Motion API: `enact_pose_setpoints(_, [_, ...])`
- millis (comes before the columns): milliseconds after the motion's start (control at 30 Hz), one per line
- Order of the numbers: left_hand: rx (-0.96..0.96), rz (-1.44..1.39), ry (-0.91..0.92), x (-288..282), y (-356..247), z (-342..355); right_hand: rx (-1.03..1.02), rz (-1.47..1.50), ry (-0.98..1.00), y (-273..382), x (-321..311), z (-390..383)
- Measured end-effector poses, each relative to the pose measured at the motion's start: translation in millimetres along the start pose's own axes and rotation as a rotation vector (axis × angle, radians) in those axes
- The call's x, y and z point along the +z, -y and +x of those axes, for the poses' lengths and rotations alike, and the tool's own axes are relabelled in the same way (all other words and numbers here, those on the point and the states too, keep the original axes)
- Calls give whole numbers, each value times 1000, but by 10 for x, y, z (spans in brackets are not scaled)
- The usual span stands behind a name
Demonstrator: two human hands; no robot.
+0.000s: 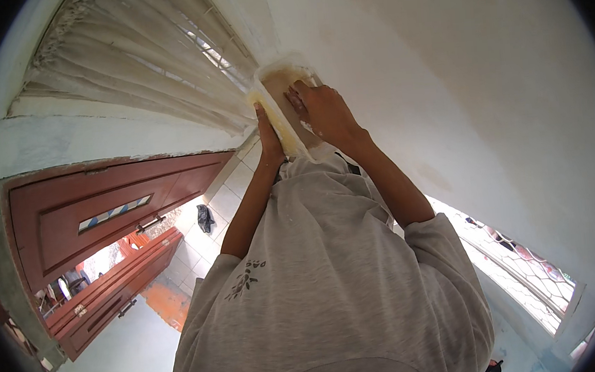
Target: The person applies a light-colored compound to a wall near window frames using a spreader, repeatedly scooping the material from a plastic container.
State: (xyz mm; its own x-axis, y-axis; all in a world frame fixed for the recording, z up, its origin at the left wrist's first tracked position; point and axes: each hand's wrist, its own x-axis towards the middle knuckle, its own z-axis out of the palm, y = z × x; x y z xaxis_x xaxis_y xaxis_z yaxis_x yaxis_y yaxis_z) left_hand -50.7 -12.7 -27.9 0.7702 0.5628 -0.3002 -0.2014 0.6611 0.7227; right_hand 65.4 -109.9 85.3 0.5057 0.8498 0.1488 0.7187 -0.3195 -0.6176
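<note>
An elongated, pale plastic container (289,138) with yellowish smears is held up in front of my body, with a brownish interior. My left hand (267,129) grips its left side, thumb along the outer wall. My right hand (327,114) reaches into the container with its fingers curled; what they hold, if anything, is hidden. The grey T-shirt (325,268) I wear fills the lower middle of the picture.
A white wall (443,83) rises ahead and right, beside a curtained window (126,52). At left are reddish wooden doors (56,233), partly open, and a dark crumpled item (204,219) on floor tiles (225,199). A barred opening (520,266) is at lower right.
</note>
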Motion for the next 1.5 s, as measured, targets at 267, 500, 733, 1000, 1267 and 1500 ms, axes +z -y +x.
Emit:
enact_pose_setpoints(267, [-46,-148,91,54,-17,-25,26,113,-132,432,-621,-3])
enact_pose_setpoints(500, [-19,-95,43,51,-20,11,-46,-54,-89,268,-486,-274])
enact_pose_setpoints(733, [30,-109,10,77,-49,-10,-74,105,-353,286,-531,-344])
enact_pose_setpoints(1000, [-14,-109,-9,148,-104,-87,10,36,-154,239,-664,-333])
enact_pose_setpoints(1267, [-11,-60,3,90,-33,-76,46,-37,-64,150,-344,-95])
enact_pose_setpoints(1500, [37,-101,62,148,-37,-100,-113,32,-59,62,-98,-3])
